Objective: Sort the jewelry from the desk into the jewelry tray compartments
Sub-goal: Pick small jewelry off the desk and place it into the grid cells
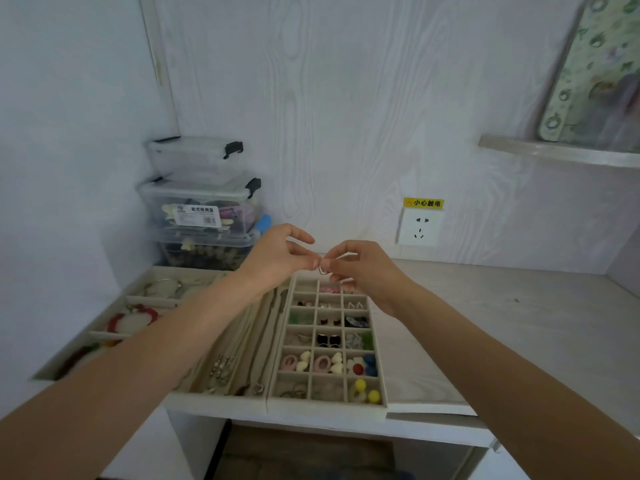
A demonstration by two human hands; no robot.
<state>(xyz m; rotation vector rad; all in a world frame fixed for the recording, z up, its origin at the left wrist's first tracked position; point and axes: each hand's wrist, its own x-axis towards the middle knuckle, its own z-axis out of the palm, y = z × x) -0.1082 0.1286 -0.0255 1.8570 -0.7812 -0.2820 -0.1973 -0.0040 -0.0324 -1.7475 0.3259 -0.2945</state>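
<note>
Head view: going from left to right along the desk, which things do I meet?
Red bead bracelet → necklace tray → grid earring tray → bare desk surface. Behind, at the wall: stacked clear storage boxes → wall socket.

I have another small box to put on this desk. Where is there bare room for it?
The widest bare patch is the desk top right of the grid tray, below the wall socket. The left side is crowded: bracelet tray, necklace tray and stacked clear boxes in the corner.
</note>
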